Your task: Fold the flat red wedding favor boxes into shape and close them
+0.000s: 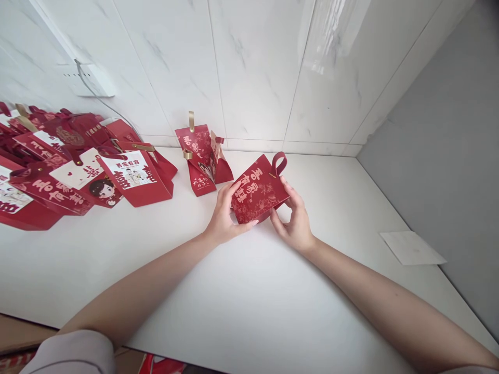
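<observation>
Between my two hands is a red gift box (260, 193) with pale Chinese characters, a flower print and a dark red strap loop at its upper right corner. It is tilted just over the white table. My left hand (225, 214) grips its left side, thumb along the lower edge. My right hand (295, 218) holds the right side, fingers by the strap and thumb at the bottom edge. The box's underside and far side are hidden. Just beyond my left hand stand a few small red boxes (199, 179) with gold and red straps.
Many red gift boxes (134, 179) crowd the left of the white table (241, 301). A white tiled wall with a socket (88, 80) and grey cable runs along the back. At right, a flat white sheet (412, 248) lies by a grey panel (444, 156).
</observation>
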`<act>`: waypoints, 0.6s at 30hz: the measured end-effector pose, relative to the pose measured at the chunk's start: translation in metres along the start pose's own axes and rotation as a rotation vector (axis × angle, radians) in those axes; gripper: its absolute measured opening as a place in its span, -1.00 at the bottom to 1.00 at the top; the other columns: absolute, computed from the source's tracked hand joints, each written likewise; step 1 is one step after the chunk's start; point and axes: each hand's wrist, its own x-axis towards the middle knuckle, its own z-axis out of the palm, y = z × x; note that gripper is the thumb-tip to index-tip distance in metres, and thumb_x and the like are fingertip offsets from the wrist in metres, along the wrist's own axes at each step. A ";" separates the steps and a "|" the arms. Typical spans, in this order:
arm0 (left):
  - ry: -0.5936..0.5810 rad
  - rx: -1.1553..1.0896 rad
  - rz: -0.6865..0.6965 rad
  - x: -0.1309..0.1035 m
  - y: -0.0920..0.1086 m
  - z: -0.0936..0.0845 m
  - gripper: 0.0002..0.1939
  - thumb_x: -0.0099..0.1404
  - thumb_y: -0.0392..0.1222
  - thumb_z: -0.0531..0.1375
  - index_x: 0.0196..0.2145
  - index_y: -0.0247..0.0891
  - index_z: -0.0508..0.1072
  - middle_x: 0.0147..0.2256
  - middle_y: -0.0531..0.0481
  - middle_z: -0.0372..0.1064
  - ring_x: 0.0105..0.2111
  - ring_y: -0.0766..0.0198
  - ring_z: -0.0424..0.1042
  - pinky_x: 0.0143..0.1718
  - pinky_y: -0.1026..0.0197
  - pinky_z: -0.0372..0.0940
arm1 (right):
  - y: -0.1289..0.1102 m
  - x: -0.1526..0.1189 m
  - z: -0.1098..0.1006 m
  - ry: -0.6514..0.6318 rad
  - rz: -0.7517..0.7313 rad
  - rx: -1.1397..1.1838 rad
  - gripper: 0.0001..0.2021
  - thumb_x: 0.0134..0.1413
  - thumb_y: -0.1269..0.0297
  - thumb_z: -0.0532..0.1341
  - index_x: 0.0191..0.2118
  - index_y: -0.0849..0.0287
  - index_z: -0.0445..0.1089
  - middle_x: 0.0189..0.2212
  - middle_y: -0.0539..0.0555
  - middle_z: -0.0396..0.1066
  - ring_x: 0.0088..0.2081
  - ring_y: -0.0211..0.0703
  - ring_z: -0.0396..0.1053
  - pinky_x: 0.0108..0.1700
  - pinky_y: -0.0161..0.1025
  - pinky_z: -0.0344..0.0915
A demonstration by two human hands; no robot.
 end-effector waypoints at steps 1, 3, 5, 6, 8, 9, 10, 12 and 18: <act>-0.001 0.013 0.000 0.000 0.000 0.000 0.02 -0.01 -0.04 0.43 0.32 -0.05 0.04 0.27 -0.23 -0.02 0.27 -0.14 0.10 -0.04 -0.01 0.45 | 0.000 0.001 -0.001 0.007 0.012 0.001 -0.24 0.20 0.43 0.20 0.38 -0.13 -0.17 0.36 0.17 0.04 0.36 0.11 0.06 0.24 0.19 0.27; -0.003 0.051 0.008 0.000 0.000 0.000 0.01 0.00 -0.03 0.43 0.31 -0.04 0.05 0.27 -0.22 -0.01 0.27 -0.14 0.10 0.03 -0.07 0.41 | 0.000 0.002 -0.002 0.028 0.015 -0.002 -0.30 0.19 0.41 0.22 0.34 -0.11 -0.07 0.31 0.19 0.10 0.33 0.12 0.11 0.23 0.20 0.27; -0.009 0.081 0.015 0.000 0.000 -0.001 0.01 0.00 -0.01 0.43 0.31 -0.04 0.05 0.27 -0.21 -0.01 0.28 -0.13 0.09 0.09 -0.12 0.36 | 0.001 0.004 -0.003 0.064 0.002 -0.011 -0.37 0.18 0.39 0.22 0.30 -0.09 0.01 0.26 0.20 0.16 0.30 0.12 0.16 0.22 0.21 0.27; -0.014 0.091 0.018 0.000 0.000 -0.001 0.01 0.00 0.00 0.43 0.32 -0.04 0.04 0.28 -0.22 -0.02 0.28 -0.13 0.09 0.11 -0.14 0.34 | 0.002 0.005 -0.003 0.083 -0.005 -0.017 -0.40 0.18 0.38 0.22 0.27 -0.08 0.04 0.23 0.20 0.18 0.28 0.11 0.18 0.21 0.22 0.28; -0.029 0.105 0.029 0.000 -0.001 -0.002 0.02 0.01 0.01 0.43 0.32 -0.04 0.02 0.28 -0.22 -0.04 0.29 -0.14 0.07 0.14 -0.17 0.31 | 0.004 0.006 -0.004 0.112 -0.010 -0.028 -0.47 0.20 0.37 0.20 0.23 -0.07 0.08 0.19 0.20 0.22 0.25 0.10 0.20 0.20 0.23 0.28; -0.040 0.108 0.036 0.000 -0.001 -0.002 0.02 0.02 0.02 0.42 0.33 -0.04 0.02 0.28 -0.23 -0.06 0.30 -0.15 0.05 0.15 -0.18 0.30 | 0.005 0.006 -0.005 0.121 -0.006 -0.032 -0.51 0.21 0.37 0.18 0.21 -0.07 0.10 0.17 0.20 0.23 0.24 0.10 0.21 0.19 0.23 0.29; -0.052 0.109 0.044 0.000 -0.002 -0.003 0.02 0.02 0.02 0.42 0.33 -0.04 0.01 0.29 -0.24 -0.07 0.31 -0.16 0.04 0.15 -0.20 0.29 | 0.006 0.007 -0.005 0.130 0.000 -0.030 -0.54 0.22 0.37 0.17 0.19 -0.06 0.11 0.16 0.20 0.23 0.23 0.09 0.22 0.18 0.22 0.30; -0.075 0.104 0.057 0.000 -0.003 -0.004 0.03 0.01 0.04 0.43 0.33 -0.04 0.01 0.30 -0.25 -0.11 0.32 -0.18 0.00 0.16 -0.22 0.28 | 0.009 0.006 -0.006 0.151 0.023 -0.009 -0.60 0.24 0.38 0.15 0.15 -0.05 0.14 0.14 0.19 0.24 0.22 0.07 0.23 0.15 0.18 0.32; -0.069 0.116 0.051 -0.001 -0.001 -0.003 0.05 0.00 0.03 0.44 0.33 -0.04 0.00 0.31 -0.25 -0.13 0.33 -0.19 -0.01 0.13 -0.19 0.32 | 0.011 0.001 -0.004 0.154 0.164 0.085 -0.57 0.24 0.33 0.17 0.17 -0.06 0.09 0.08 0.16 0.25 0.08 0.00 0.33 -0.05 -0.01 0.42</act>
